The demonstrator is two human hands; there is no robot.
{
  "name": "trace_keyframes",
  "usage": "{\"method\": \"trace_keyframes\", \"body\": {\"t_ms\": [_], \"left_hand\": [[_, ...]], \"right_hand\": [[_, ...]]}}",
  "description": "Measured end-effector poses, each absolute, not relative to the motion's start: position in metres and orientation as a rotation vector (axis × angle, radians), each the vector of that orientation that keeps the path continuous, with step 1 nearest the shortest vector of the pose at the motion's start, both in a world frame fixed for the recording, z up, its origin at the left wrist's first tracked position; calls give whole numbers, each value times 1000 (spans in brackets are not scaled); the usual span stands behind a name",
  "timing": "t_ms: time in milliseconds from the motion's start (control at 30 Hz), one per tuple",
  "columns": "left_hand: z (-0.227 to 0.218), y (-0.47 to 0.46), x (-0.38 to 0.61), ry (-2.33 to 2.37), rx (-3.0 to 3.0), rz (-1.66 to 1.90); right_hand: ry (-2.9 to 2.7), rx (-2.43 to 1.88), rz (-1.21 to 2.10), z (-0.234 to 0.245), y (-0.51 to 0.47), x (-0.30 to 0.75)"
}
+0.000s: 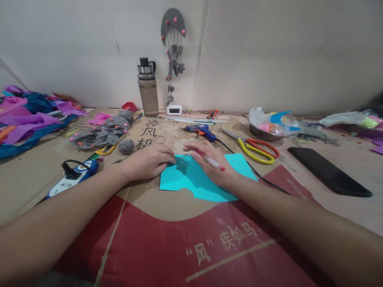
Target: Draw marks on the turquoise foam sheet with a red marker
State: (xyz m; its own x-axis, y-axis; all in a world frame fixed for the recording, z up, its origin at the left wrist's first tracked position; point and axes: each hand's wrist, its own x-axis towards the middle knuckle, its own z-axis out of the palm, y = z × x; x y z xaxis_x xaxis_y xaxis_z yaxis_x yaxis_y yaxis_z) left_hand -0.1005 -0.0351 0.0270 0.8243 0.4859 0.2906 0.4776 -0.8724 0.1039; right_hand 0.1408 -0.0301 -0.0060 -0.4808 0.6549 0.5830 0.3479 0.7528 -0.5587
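Note:
A turquoise sheet (191,179) of felt or card lies flat on the cardboard, with a notch cut in its near edge. At its far left corner is my left hand (151,161), fingers curled together and the tips closed on the sheet's edge; what lies under them is hidden. Over the sheet's middle, my right hand (217,167) is closed round a red-and-white pen (212,161). The pen slants, its red end toward me, while its far end is hidden by the fingers. Shadows from the right hand fall on the sheet.
Beyond the sheet lie a blue glue gun (203,130) and scissors (254,149). A phone-like black slab (327,169) and a metal bowl (266,134) are on the right. Left are a power strip (73,177), grey felt pieces (103,133) and a bottle (149,93).

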Motion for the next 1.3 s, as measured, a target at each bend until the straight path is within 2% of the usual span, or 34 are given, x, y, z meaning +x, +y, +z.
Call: {"method": "trace_keyframes", "body": {"t_ms": [200, 467, 633, 933, 1300], "left_hand": [[25, -33, -102, 802, 2962, 435], [26, -31, -106, 862, 2963, 389], [26, -30, -105, 844, 3023, 434], [26, -29, -104, 856, 3031, 440], [26, -29, -106, 939, 2973, 364]], "right_hand": [[-2192, -738, 351, -9, -30, 140], [-2542, -197, -445, 4, -46, 135], [-2503, 168, -638, 15, -68, 128], [-2411, 381, -517, 15, -90, 112], [-2525, 323, -432, 9, -88, 113]]}}
